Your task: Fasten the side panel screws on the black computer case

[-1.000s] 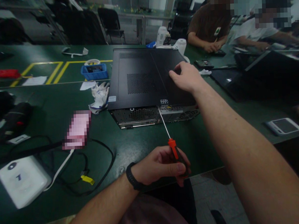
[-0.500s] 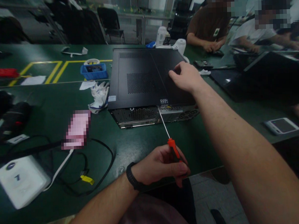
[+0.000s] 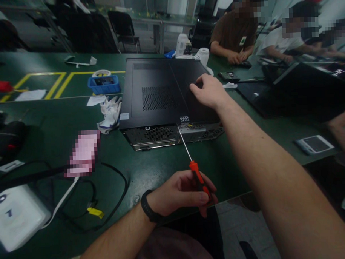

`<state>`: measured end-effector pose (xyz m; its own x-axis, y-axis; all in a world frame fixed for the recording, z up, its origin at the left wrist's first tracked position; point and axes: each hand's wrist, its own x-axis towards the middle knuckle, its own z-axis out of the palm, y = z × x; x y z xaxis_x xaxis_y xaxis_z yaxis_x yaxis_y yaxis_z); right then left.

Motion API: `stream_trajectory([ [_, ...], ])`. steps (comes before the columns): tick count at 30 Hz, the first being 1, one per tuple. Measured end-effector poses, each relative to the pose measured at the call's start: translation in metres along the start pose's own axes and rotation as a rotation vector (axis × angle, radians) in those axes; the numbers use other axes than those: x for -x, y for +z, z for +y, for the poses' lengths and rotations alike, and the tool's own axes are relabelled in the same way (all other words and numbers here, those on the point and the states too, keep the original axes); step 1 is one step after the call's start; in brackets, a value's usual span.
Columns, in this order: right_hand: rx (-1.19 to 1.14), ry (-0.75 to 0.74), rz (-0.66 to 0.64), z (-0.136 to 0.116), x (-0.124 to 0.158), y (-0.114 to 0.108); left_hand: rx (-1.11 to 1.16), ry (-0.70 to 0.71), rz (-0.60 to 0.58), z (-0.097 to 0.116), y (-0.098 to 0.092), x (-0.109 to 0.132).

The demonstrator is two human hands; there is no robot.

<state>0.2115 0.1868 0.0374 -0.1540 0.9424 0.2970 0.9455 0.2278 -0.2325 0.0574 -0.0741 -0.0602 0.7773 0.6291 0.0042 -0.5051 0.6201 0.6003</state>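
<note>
A black computer case (image 3: 159, 75) lies flat on the green table, its metal rear panel with vent grilles facing me. My left hand (image 3: 180, 193), a dark band at its wrist, is closed around the red and black handle of a screwdriver (image 3: 198, 177). The thin shaft slants up and away, its tip at the upper edge of the rear panel near a patterned label. My right hand (image 3: 209, 90) rests on the right part of the case's top, thumb and forefinger apart; its other fingers are partly hidden. Nothing shows in it.
Left of the case are work gloves (image 3: 109, 112) and a blue bin (image 3: 104, 85). Cables and a white box (image 3: 19, 216) lie nearer, beside a blurred pink object (image 3: 84, 151). A phone-like device (image 3: 314, 144) and black laptop (image 3: 301, 87) are rightward. Co-workers sit beyond.
The view has shifted slightly, so most things sit further left in it. Both hands keep nearly the same hold, and the screwdriver tip stays at the case's rear edge.
</note>
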Motion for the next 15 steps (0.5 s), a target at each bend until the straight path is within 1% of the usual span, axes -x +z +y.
stream_trajectory([
  [8,0.007,0.016,-0.014,-0.0045,0.0031,-0.0037,-0.089,-0.008,0.043,0.0025,0.0038,-0.0017],
  [15,0.001,0.014,-0.01,-0.0016,0.0009,-0.0007,-0.058,-0.022,0.003,0.001,0.0013,-0.002],
])
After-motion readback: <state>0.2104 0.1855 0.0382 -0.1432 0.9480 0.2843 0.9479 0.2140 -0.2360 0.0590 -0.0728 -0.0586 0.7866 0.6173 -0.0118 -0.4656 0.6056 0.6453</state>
